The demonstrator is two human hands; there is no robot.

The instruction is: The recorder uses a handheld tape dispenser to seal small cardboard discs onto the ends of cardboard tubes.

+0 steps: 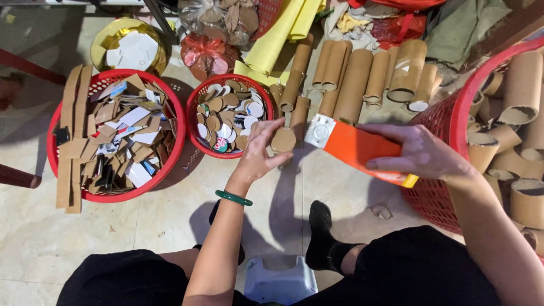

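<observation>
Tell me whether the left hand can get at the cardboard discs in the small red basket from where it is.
Probably yes. The left hand holds a brown disc right beside the small red basket, whose open top shows the cardboard discs uncovered. Nothing lies between, though its fingers are occupied.

Matt brown cardboard disc (pixel 283 139); smooth orange paper-wrapped tube (pixel 354 148).

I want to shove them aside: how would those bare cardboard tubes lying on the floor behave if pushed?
The cardboard tubes are round and lie on their sides, so they would probably roll. They look hollow, thus likely light. Their walls seem thick, so probably stiff.
</observation>
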